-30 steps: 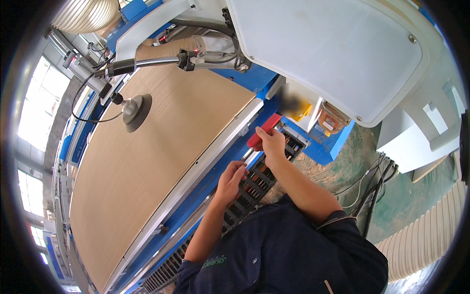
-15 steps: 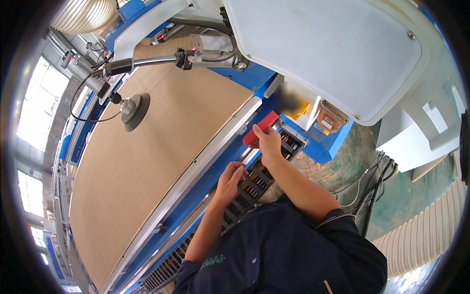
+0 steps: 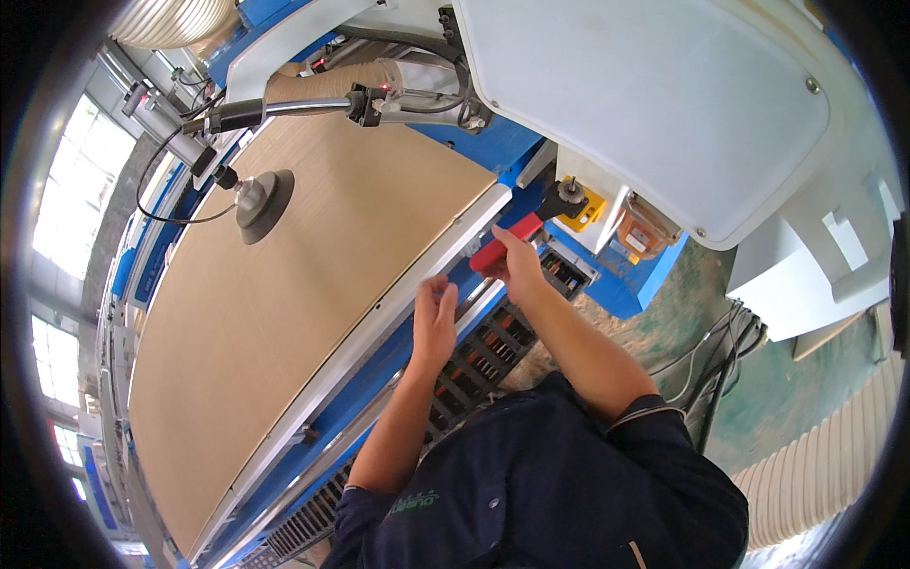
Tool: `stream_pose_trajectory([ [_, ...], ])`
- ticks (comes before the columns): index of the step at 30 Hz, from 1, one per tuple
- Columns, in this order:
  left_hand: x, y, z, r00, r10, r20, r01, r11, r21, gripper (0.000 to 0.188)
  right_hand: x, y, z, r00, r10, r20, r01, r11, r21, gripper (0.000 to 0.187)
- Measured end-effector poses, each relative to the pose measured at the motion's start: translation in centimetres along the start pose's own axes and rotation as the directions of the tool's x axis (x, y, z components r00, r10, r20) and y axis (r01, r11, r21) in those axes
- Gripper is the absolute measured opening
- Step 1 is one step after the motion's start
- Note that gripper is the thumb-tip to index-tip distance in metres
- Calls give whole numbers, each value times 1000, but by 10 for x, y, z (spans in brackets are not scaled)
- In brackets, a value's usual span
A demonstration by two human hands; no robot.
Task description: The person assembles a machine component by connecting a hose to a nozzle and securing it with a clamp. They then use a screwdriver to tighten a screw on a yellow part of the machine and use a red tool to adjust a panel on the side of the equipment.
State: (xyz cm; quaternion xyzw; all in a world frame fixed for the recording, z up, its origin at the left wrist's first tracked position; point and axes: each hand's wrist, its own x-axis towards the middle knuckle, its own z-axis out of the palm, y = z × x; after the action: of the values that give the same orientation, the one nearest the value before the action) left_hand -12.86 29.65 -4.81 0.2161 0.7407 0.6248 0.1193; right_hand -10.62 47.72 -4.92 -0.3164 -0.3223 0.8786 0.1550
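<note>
My right hand (image 3: 519, 268) is closed around the red handle of a spanner (image 3: 524, 228). The spanner's black head meets a toothed metal tool holder (image 3: 572, 191), which stands in a yellow fixture (image 3: 585, 211) beside the machine. Whether the head fits fully around the holder is hard to make out. To the left, my left hand (image 3: 433, 321) hovers by the white rail (image 3: 379, 305) along the table edge. Its fingers are slightly bent, apart and a little blurred, with nothing seen in them.
A wood-coloured board (image 3: 313, 247) covers the machine table, with a suction cup on an arm (image 3: 263, 206) above it. A large white housing (image 3: 645, 104) overhangs at upper right. A cable chain (image 3: 488, 351) runs before me; cables (image 3: 735, 351) and a ribbed hose (image 3: 825, 465) lie right.
My left hand has moved up and left, away from my right hand, and its fingers have loosened. My right hand keeps hold of the spanner, whose head now shows sharply instead of blurred.
</note>
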Motion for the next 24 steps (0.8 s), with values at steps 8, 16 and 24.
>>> stream_pose_trajectory([
  [8,76,32,61,887,401,-228,-317,889,330,22,18,4,32,993,-65,-96,94,935,342,24],
  [16,88,26,86,930,197,-310,-167,978,121,15,35,18,14,999,8,-51,14,911,411,22],
  [24,81,20,83,931,193,-311,-124,966,229,18,31,32,-10,993,-12,-118,32,984,176,18],
])
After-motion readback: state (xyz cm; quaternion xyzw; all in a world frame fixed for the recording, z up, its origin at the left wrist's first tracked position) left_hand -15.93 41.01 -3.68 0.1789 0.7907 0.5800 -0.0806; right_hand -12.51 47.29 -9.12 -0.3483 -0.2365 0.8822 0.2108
